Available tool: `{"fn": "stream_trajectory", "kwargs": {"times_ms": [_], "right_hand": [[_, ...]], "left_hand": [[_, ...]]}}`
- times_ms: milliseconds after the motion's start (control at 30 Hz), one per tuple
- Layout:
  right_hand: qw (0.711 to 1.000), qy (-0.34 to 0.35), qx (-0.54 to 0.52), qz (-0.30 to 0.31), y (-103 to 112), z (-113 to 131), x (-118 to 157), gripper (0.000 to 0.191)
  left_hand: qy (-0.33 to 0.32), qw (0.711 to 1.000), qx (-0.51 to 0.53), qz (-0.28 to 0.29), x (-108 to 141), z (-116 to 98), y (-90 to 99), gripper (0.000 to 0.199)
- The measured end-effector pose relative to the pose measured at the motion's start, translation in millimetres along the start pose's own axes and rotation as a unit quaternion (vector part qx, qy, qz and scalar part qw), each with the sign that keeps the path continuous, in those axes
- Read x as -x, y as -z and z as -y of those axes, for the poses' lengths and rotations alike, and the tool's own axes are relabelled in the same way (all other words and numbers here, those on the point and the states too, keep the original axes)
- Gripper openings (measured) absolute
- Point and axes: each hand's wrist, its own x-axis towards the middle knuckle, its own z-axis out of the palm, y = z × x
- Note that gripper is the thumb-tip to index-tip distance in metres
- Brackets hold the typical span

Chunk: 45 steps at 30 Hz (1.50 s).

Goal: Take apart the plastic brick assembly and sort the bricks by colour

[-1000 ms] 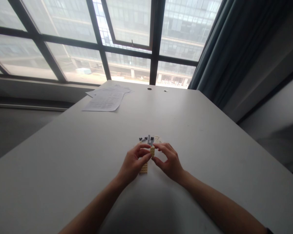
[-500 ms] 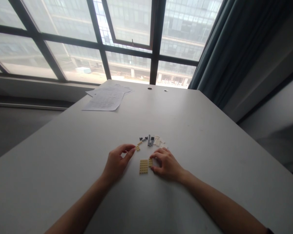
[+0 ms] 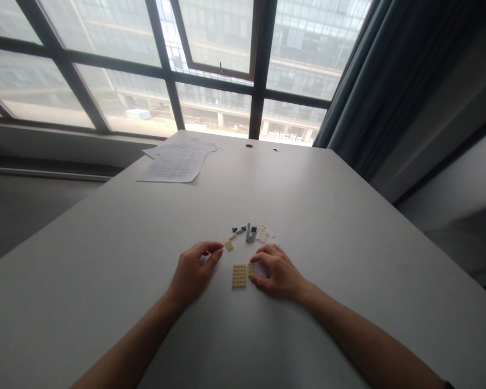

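Observation:
A larger tan studded building-brick plate [image 3: 239, 276] lies flat on the white table. Just to its right, my right hand [image 3: 277, 273] grips a narrow tan plate [image 3: 250, 270] endwise between thumb and index finger, close alongside the larger one. My left hand [image 3: 197, 268] rests at the left with loosely curled fingers and holds nothing. Its fingertips are just short of a small tan plate [image 3: 229, 246]. Another small tan piece [image 3: 232, 237] lies behind that one.
Beyond my hands lie small black pieces [image 3: 235, 230], grey bricks [image 3: 248, 232] and white pieces [image 3: 261, 232], some partly behind my right hand. Printed papers [image 3: 174, 165] lie at the far left of the table [image 3: 308, 194]. Windows and a dark curtain [image 3: 360, 92] stand beyond.
My left fingertips have come slightly away from the small tan plate, which they were touching. My right hand keeps its grip on the narrow tan plate. The view has shifted slightly.

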Motion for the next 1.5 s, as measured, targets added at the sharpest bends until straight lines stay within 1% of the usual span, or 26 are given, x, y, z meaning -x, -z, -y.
{"fn": "stream_trajectory", "kwargs": {"times_ms": [233, 367, 467, 533, 667, 733, 800, 867, 967, 1067, 1233, 1500], "right_hand": [[1.000, -0.003, 0.007, 0.005, 4, -2, -2, 0.032], [1.000, 0.003, 0.007, 0.001, 5, -3, -2, 0.032], [1.000, 0.007, 0.006, 0.002, 6, -3, -2, 0.032], [1.000, 0.009, 0.007, 0.003, 6, -3, -2, 0.034], [1.000, 0.012, 0.006, 0.002, 6, -4, -2, 0.041], [1.000, 0.011, 0.000, -0.004, 5, -5, -2, 0.042], [1.000, 0.011, -0.008, -0.015, 5, -6, -2, 0.042], [0.999, 0.011, -0.017, -0.028, 5, -6, -2, 0.041], [0.998, 0.011, -0.023, -0.052, 4, -6, -2, 0.039], [0.996, 0.015, -0.028, -0.087, 3, -7, -2, 0.033], [0.988, 0.006, -0.055, -0.147, 3, -8, -3, 0.026], [0.984, -0.025, -0.041, -0.172, 3, -12, -5, 0.018]], "left_hand": [[-0.022, 1.000, -0.023, -0.003, 0, 0, 0.7, 0.029], [-0.046, 0.998, -0.048, -0.014, -1, 2, 0.9, 0.026], [-0.064, 0.993, -0.095, -0.017, -2, 5, 0.0, 0.023], [-0.076, 0.988, -0.136, -0.006, -2, 7, -1.7, 0.024], [-0.108, 0.969, -0.221, 0.022, -2, 9, -7.1, 0.033], [-0.125, 0.960, -0.248, 0.031, -1, 10, -9.1, 0.032], [-0.131, 0.958, -0.252, 0.031, -1, 10, -9.9, 0.027], [-0.126, 0.961, -0.244, 0.018, -1, 10, -9.4, 0.023], [-0.109, 0.963, -0.247, 0.002, -1, 9, -8.1, 0.024], [-0.100, 0.960, -0.260, 0.007, -2, 9, -7.5, 0.025], [-0.116, 0.959, -0.257, 0.010, -2, 8, -7.0, 0.024], [-0.111, 0.954, -0.280, 0.003, -2, 8, -6.5, 0.024]]}}
